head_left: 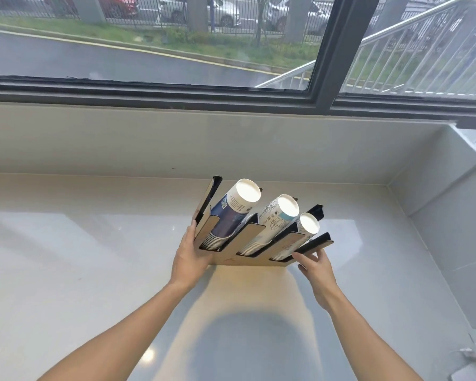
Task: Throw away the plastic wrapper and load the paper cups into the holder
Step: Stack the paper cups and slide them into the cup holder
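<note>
A tan-and-black cup holder (pixel 248 237) with three slots stands on the white counter (pixel 80 257). Each slot holds a stack of paper cups, bottoms up: a blue-printed stack (pixel 235 207) on the left, a white line-drawn stack (pixel 279 215) in the middle, a smaller stack (pixel 307 225) on the right. My left hand (pixel 190 257) grips the holder's left front corner. My right hand (pixel 315 266) touches its right front corner, fingers curled at the black side panel. No plastic wrapper is in view.
A low white wall and a dark-framed window (pixel 231 89) run behind the counter. The counter ends in a corner at the right, against a white side wall (pixel 451 215). A small object (pixel 473 361) sits at the bottom right edge.
</note>
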